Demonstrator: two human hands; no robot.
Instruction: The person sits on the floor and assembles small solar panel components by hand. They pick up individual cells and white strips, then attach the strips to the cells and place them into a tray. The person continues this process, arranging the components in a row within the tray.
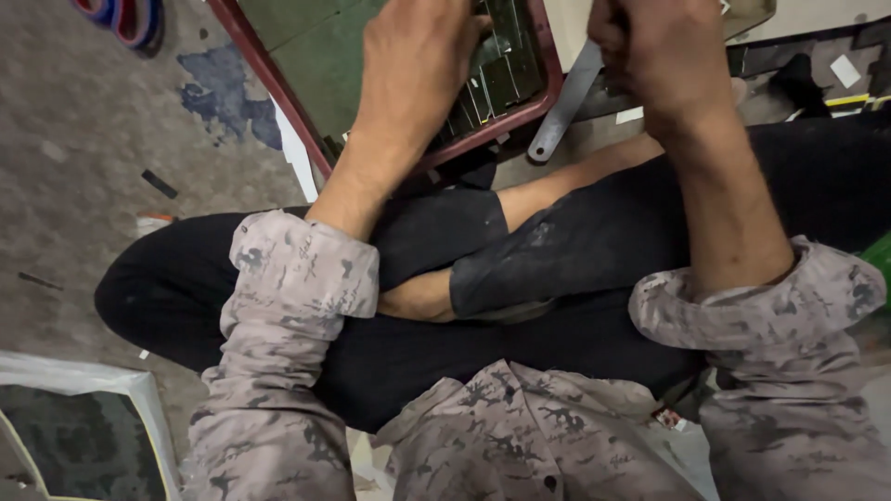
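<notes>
Red-framed panel held at its corner, wrench in the other hand

Red-framed panel (306,56) lay on the floor in front of our crossed legs, its rounded near corner pointing toward our knees. Our left hand (418,65) was pressed down on that corner, fingers curled over the dark slotted part (501,70) set inside the frame; how tightly they closed on it we could not tell, since the fingertips were hidden under the hand. Just beside that grip, to its right, our right hand (664,56) was closed in a fist around the upper end of a flat grey wrench (561,107). The wrench slanted down and away from the fist, its ring end lying just outside the red rim, close to the corner under the left hand. Whether the ring end touched the frame we could not tell.

Below both grips sat our folded legs in black trousers (575,241), one bare foot tucked between them. Our rolled camouflage sleeves (297,269) ended just above the wrists. Well left of the left hand, the concrete floor (83,167) carried a blue paint stain (227,88), and a plastic-wrapped dark sheet (74,436) lay near our left elbow.
</notes>
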